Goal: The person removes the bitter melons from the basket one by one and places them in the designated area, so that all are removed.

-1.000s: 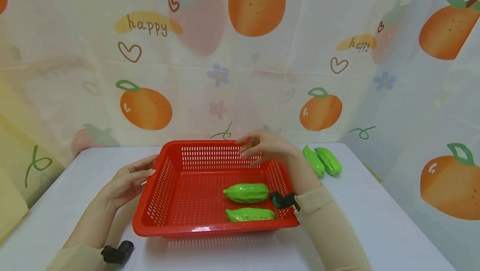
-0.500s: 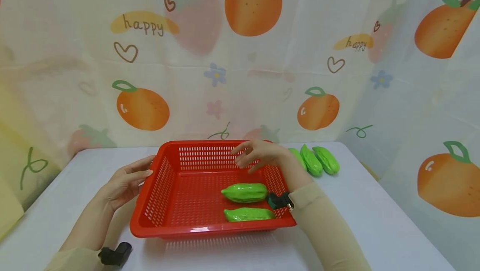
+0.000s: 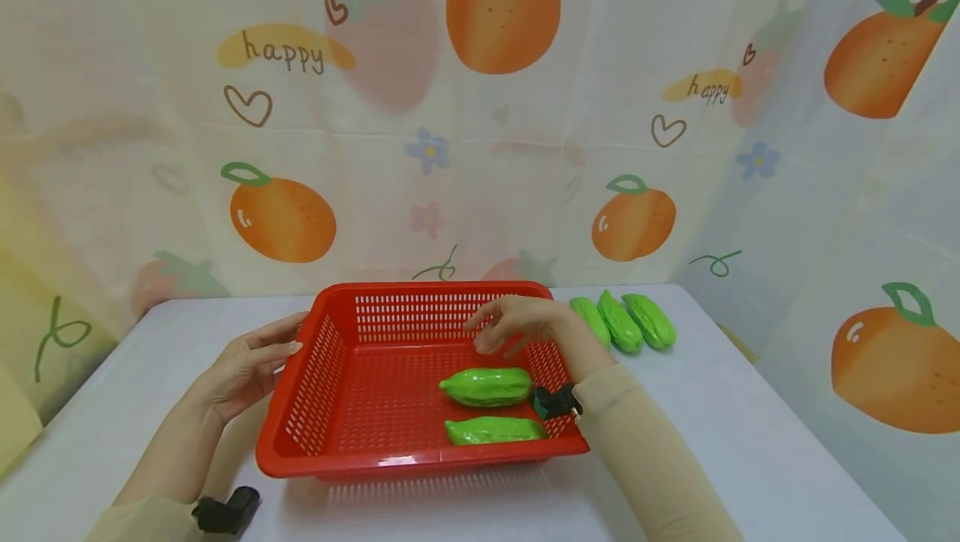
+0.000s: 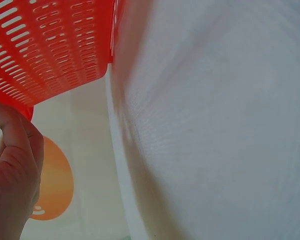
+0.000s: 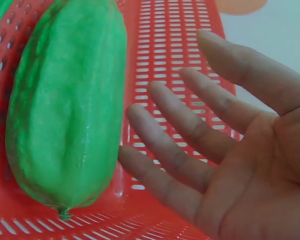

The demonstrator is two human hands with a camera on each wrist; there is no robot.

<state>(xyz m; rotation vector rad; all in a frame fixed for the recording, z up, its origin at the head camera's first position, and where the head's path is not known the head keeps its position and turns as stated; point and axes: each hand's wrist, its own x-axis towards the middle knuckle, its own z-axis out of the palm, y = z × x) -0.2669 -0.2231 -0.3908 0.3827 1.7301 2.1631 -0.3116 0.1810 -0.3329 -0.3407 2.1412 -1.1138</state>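
Note:
In the head view my left hand holds the left rim of a red plastic basket, with the thumb along the rim. The left wrist view shows its curled fingers at the basket's edge. My right hand hovers inside the basket's right rear part, fingers loosely spread and holding nothing. Two glossy green gourds, ridged lengthwise, lie in the basket: one just in front of that hand, the other along the near wall. Up close in the right wrist view, the first gourd fills the left, with fingertips right by its side.
Several similar green gourds lie side by side on the white-covered table, behind and right of the basket. A curtain printed with oranges hangs at the table's back. Black wrist cameras sit at both cuffs.
My right hand has come down and slightly forward from the rear rim into the basket. Another gourd behind the right arm has come into sight. My left hand keeps its hold.

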